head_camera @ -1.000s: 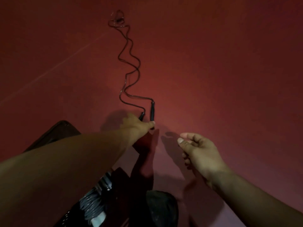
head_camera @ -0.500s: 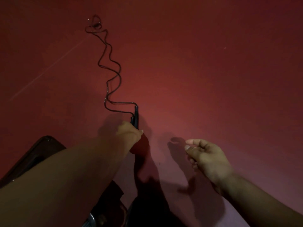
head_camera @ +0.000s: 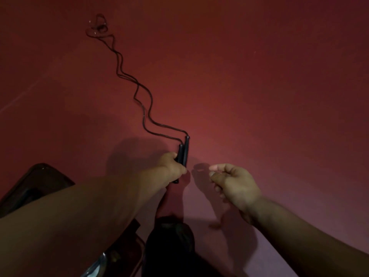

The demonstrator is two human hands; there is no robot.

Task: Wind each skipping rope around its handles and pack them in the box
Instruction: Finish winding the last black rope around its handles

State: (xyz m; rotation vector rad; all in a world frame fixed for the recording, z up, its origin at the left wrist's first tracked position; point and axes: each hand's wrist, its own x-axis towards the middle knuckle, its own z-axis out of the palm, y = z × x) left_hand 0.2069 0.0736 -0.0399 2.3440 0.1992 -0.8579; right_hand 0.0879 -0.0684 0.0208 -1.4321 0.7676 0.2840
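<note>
Red floor (head_camera: 259, 86) is filling pretty much the whole view, dim lighting, so some details are murky tbh.

Nearest the camera, at the bottom edge, something dark is sitting by the person's legs w/ a shiny bit next to it. Can't tell what it is, and can't say if it's the box. Dark curved thing (head_camera: 36, 182) at lower left is also unclear.

Left hand (head_camera: 173, 166) is reaching fwd and gripping both handles (head_camera: 184, 151) together, fingers curled round the near ends. Handles are lying side by side, touching, long axis running near-to-far, cord ends pointing away from the person. One is sticking out a bit further than the other.

Right hand (head_camera: 233, 184) is hovering just beside them, holding nothing, thumb out and fingers loosely curled, looking ready to take the cord.

Rope (head_camera: 148, 108) is leaving the handle tips as two strands, snaking off far-left across the floor and ending in a messy little loop (head_camera: 98, 25) way out.

Imo step in hand is the start of winding: handles are gathered, nothing wrapped yet. Next move probably needs the right hand catching the cord close to the tips and looping it round the pair while the left is keeping them squeezed parallel. Far tangle could snag as the slack is coming in.
</note>
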